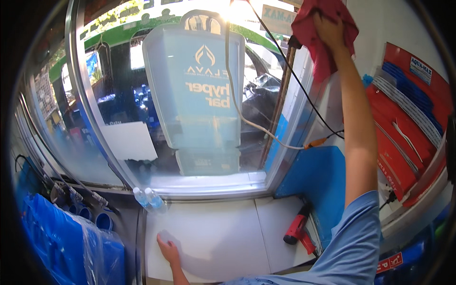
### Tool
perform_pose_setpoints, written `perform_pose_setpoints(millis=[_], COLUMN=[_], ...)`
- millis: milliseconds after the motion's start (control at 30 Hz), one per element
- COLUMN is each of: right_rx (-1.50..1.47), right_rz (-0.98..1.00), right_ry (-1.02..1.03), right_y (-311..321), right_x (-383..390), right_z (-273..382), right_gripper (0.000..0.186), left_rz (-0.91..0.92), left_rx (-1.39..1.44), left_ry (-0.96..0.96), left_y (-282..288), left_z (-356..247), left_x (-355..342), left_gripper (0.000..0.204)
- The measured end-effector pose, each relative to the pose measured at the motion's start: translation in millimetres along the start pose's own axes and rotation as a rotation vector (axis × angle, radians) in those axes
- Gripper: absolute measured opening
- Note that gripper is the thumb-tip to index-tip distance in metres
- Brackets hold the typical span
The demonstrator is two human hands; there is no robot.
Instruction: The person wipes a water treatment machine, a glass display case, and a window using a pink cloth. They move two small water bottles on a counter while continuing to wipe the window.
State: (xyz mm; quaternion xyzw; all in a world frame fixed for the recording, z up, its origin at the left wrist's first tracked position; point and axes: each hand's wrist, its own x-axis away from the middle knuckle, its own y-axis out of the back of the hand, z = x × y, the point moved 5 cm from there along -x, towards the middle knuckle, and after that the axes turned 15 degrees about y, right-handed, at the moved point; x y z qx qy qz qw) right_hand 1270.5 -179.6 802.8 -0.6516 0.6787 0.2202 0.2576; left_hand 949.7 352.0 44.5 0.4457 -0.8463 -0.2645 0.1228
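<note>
My right arm reaches up along the right side. At its end, my right hand (328, 31) is closed on a dark red cloth (323, 59), held high against the white wall and window frame. The cloth bunches around the fingers and its lower part hangs down. My left hand (168, 248) rests low on the white tabletop (213, 232), near its left edge, with the fingers apart and nothing in them. Two small clear plastic bottles (154, 199) stand beyond that hand by the window sill.
A red and black pistol-shaped power tool (298, 228) lies on the tabletop's right part. White and black cables (256, 124) hang before the window (199, 133). Blue containers (61, 242) stand at left; a red rack (403, 137) with packed strips hangs at right. A blue panel (316, 180) borders the table.
</note>
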Motion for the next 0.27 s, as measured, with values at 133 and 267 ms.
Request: perform_pose_setpoints(millis=[133,267], right_rx=[-0.313,-0.285], right_rz=[-0.393,-0.491], right_ry=[-0.125,-0.204], right_y=[77,146], right_x=[22,16], right_z=[45,76], right_gripper=[0.02,0.025], left_rz=[0.012,0.002], left_rx=[0.024,0.025], left_ry=[-0.024,-0.045], left_y=[-2,1], left_z=[3,1], left_x=[-2,-3], left_gripper=[0.058,0.058])
